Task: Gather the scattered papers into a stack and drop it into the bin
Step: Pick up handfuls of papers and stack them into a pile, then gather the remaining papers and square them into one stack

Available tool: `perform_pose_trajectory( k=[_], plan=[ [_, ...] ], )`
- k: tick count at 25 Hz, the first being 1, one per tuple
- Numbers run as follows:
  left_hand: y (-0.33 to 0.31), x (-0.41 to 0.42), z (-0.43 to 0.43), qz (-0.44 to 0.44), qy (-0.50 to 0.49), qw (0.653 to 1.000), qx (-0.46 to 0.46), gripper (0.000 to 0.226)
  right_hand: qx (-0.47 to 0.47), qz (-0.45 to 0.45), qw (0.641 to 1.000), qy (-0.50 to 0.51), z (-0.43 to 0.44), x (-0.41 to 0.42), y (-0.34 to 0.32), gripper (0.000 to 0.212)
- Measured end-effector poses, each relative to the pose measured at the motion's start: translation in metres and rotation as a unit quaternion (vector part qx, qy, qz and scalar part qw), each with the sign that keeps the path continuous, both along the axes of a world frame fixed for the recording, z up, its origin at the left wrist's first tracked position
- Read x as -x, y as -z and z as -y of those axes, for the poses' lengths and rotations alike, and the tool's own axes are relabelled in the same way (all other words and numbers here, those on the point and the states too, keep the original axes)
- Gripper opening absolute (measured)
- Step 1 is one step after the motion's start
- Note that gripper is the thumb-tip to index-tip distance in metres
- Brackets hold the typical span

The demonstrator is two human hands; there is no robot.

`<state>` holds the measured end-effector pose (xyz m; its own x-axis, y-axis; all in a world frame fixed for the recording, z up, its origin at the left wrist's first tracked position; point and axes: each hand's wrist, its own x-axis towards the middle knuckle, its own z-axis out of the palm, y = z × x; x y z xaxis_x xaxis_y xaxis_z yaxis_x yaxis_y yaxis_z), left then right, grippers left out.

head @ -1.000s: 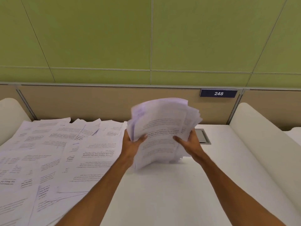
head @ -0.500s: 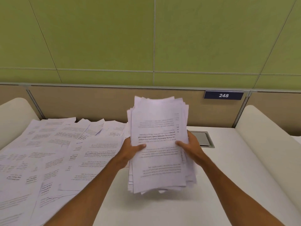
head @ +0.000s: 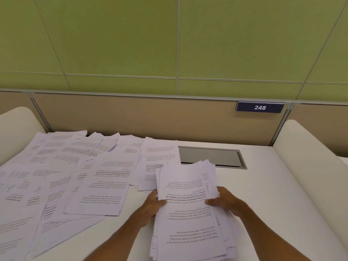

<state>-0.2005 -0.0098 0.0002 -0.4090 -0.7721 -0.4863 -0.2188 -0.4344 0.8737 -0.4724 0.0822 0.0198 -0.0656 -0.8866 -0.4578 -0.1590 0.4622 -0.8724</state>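
Sheets of white printed paper lie fanned and overlapping across the left half of the white desk top, reaching back to the beige partition panel. Nearer the person, right of centre, a thick stack of the same white printed pages sits between both hands. The left hand grips its left edge, thumb laid over the top page and the other fingers hidden beneath. The right hand grips the right edge the same way, thumb pressing on the top sheet. Holding both long sides like this looks meant to square the bundle and stop pages sliding out. The edges are ragged, with corners stepping out at the far end and along the lower left.

Whether the stack lies on the desk or hovers just above it cannot be told from this view. Its far end overlaps a loose page beside the grey metal cable hatch set into the desk. A dark blue number plate reading 248 hangs on the partition under the green wall panels. No bin is in view.

Judging by the spread, the gathering is only partly done. The many loose sheets to the left have yet to join the stack before anything goes to the bin.
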Motion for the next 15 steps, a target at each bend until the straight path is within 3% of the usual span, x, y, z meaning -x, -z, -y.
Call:
perform_pose_trajectory(
  k=[3, 9, 12, 15],
  plan=[
    [-0.010, 0.014, -0.004, -0.081, 0.019, 0.996, -0.015, 0.042, 0.025, 0.041, 0.996, 0.069, -0.011, 0.019, 0.001, 0.045],
    [-0.016, 0.039, -0.010, -0.009, 0.034, 0.999, -0.030, 0.025, -0.065, -0.201, 0.963, 0.169, -0.025, 0.054, 0.013, 0.053],
    [-0.015, 0.020, 0.010, 0.018, -0.071, 0.997, 0.013, 0.019, -0.071, -0.314, 0.916, 0.240, -0.012, 0.047, 0.011, 0.065],
    [-0.021, -0.018, 0.045, 0.069, -0.176, 0.977, 0.097, 0.012, -0.013, -0.399, 0.871, 0.287, 0.020, 0.018, -0.001, 0.061]
  ],
)
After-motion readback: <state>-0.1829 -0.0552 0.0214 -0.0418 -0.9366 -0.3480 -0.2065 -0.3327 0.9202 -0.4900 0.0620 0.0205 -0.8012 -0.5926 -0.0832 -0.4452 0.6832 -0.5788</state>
